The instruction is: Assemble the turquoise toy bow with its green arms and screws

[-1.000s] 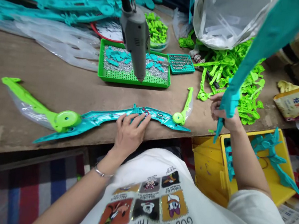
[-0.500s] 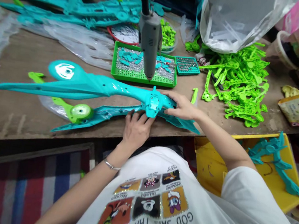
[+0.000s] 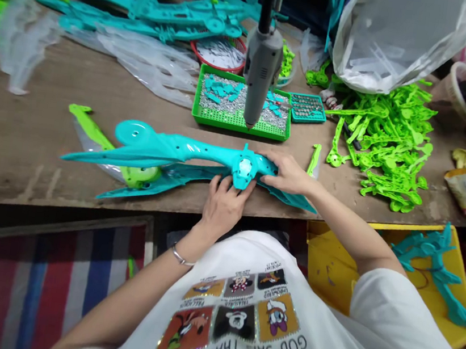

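Observation:
A long teal plastic shell (image 3: 201, 151) lies over a lower teal shell (image 3: 172, 179) near the table's front edge. Where they cross, my left hand (image 3: 225, 205) grips the lower edge beside a round teal hub (image 3: 245, 167). To the right of that hub, my right hand (image 3: 287, 171) is closed on the upper shell, thumb below and fingers on top. A light green arm with a round end (image 3: 141, 175) sits between the shells at the left. Above the hub hangs a grey power screwdriver (image 3: 260, 78), touching nothing.
Behind stands a green tray (image 3: 239, 125) of screws and teal bits, beside a small teal box (image 3: 308, 109). Lime green parts (image 3: 396, 139) are heaped at the right under a white bag (image 3: 378, 50). A yellow bin (image 3: 333, 262) holds teal parts. Clear plastic pieces (image 3: 144, 63) lie back left.
The upper teal shell's left end has swung closer over the lower shell and the green arm. Both hands keep their hold near the hub. The view has shifted slightly.

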Available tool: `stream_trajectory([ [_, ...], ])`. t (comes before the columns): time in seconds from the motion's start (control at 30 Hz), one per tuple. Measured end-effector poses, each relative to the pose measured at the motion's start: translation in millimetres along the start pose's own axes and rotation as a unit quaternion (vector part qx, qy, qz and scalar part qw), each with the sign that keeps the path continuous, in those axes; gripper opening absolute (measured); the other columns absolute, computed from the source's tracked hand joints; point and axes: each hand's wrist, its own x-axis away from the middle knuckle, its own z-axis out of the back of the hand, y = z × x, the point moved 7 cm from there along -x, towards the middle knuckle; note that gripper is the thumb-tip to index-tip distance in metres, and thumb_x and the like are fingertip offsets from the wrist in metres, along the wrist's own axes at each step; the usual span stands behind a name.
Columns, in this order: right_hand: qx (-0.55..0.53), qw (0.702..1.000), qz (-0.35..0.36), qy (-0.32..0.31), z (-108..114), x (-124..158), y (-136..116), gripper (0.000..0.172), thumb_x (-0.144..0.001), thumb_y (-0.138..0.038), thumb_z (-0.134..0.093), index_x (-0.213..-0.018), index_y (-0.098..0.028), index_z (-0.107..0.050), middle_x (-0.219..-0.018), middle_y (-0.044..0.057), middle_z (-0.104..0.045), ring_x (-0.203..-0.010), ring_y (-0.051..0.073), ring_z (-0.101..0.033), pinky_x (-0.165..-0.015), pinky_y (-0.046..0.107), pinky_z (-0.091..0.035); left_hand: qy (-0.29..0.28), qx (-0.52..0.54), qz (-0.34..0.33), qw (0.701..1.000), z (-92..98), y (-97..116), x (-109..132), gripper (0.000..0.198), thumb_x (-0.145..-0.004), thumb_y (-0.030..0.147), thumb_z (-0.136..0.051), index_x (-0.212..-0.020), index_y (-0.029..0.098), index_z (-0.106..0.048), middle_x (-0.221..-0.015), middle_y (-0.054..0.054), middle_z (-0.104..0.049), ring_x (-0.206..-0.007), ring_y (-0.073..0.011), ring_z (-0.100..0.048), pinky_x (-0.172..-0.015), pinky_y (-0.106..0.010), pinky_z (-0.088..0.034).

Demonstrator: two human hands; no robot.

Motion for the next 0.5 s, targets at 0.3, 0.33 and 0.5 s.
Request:
stream_trajectory([
  [0.3,0.009,0.999,-0.011,-0.045,-14,-2,3,0.068,-0.085,-0.035,-0.073,-0.148,-0.017,-0.056,-0.112,0.010,-0.060,-0.104,0.028,-0.060,-0.098,0.048,-0.050,-0.039,-0.008,-0.011,0.999,4.6,7,9,0.059,-0.102,0.025,-0.048,-0.160,0.020,-0.042,-0.132,-0.019,-0.069,-0.131,-0.0373,-0.055,-0.119,-0.061,-0.028],
  [0.33,0.008,0.999,-0.009,-0.051,-14,-1,3,0.068,-0.085,-0.036,-0.073,-0.148,-0.017,-0.056,-0.111,0.010,-0.060,-0.103,0.028,-0.061,-0.098,0.048,-0.050,-0.047,-0.002,-0.009,0.999,4.6,8,10,0.059,-0.102,0.027,-0.049,-0.160,0.020,-0.042,-0.134,-0.019,-0.069,-0.132,-0.0376,-0.054,-0.119,-0.061,-0.029],
  [0.5,0.005,0.998,0.006,-0.063,-15,0,4,0.069,-0.086,-0.038,-0.075,-0.150,-0.022,-0.055,-0.112,0.010,-0.061,-0.109,0.030,-0.062,-0.102,0.050,-0.050,-0.075,0.002,-0.010,0.997,5.1,10,12,0.063,-0.103,0.038,-0.050,-0.162,0.018,-0.037,-0.146,-0.020,-0.061,-0.137,-0.0372,-0.052,-0.120,-0.060,-0.028],
])
